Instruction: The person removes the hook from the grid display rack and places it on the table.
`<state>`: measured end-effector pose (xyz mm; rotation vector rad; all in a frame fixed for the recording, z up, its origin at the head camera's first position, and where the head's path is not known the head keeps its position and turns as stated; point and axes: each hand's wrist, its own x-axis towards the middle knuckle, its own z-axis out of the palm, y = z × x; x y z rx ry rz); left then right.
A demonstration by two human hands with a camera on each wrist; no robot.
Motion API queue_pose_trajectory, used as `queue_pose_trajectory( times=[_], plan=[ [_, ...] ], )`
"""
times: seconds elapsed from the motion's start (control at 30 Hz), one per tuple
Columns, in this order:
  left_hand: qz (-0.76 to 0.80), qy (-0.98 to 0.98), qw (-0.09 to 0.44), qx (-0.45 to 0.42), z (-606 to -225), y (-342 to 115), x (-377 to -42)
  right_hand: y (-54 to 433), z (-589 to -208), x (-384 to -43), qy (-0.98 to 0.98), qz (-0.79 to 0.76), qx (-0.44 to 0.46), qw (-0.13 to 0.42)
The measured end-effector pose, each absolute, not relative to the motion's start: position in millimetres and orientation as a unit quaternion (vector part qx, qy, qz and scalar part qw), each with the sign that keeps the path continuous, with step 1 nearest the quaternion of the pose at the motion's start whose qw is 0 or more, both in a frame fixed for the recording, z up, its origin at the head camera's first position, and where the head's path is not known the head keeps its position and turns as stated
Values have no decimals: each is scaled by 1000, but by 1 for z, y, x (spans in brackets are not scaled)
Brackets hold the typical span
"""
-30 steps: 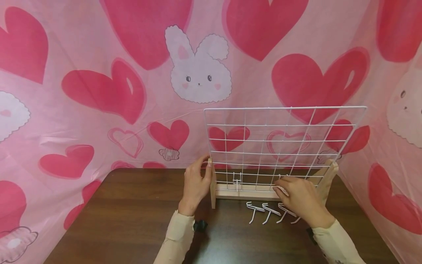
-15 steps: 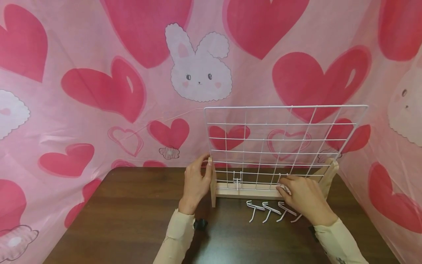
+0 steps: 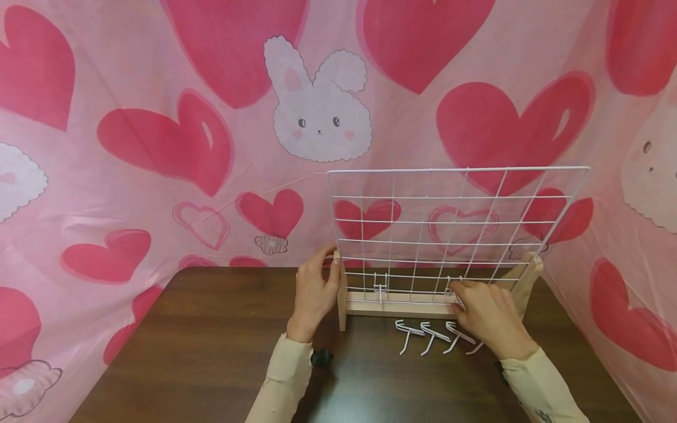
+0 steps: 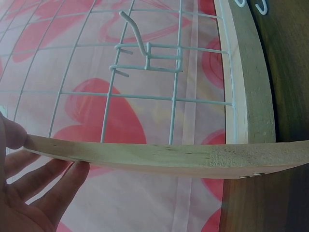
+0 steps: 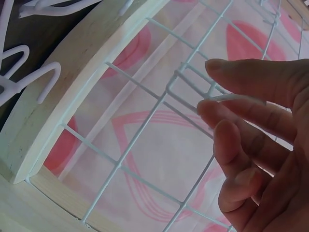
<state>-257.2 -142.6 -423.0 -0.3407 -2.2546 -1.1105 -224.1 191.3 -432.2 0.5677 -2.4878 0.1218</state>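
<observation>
A white wire grid [image 3: 458, 169] leans back in a wooden stand [image 3: 402, 308]. My left hand [image 3: 314, 288] holds the upper end of the stand's left side panel [image 4: 145, 152], thumb on one face and fingers on the other. One white wire hook [image 4: 164, 56] hangs low on the grid near that panel. Farther right, a second wire hook [image 5: 186, 83] lies against the grid bars. My right hand [image 3: 489, 317] has thumb and index finger round its prong, the other fingers curled; this hand partly covers the hook in the head view.
Several loose white hooks [image 3: 409, 330] lie in a row on the dark wooden table [image 3: 211, 352], in front of the stand, the rightmost partly behind my right hand. A pink cloth [image 3: 158, 70] with hearts and rabbits hangs behind and beside the table.
My right hand has shifted slightly right along the grid's lower part with the hook, and its thumb has moved lower. The left hand keeps its hold on the side panel.
</observation>
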Motion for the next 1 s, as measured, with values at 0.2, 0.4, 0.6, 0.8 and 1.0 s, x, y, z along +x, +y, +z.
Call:
queue_pose_trajectory(
  times=[0.2, 0.4, 0.6, 0.8, 1.0],
  plan=[
    [-417, -849, 298, -129, -424, -143, -257, 192, -433, -225, -931, 39, 208, 298],
    [-417, -846, 304, -133, -423, -142, -257, 192, -432, -225, -928, 34, 204, 310],
    [-422, -846, 298, -130, -421, -142, -256, 193, -431, -226, -922, 36, 210, 325],
    [-417, -848, 302, -129, -421, -142, -256, 192, -431, -226, -909, 53, 220, 349],
    [-415, -847, 306, -132, -422, -142, -256, 192, -432, -227, -887, 80, 247, 381]
  ],
)
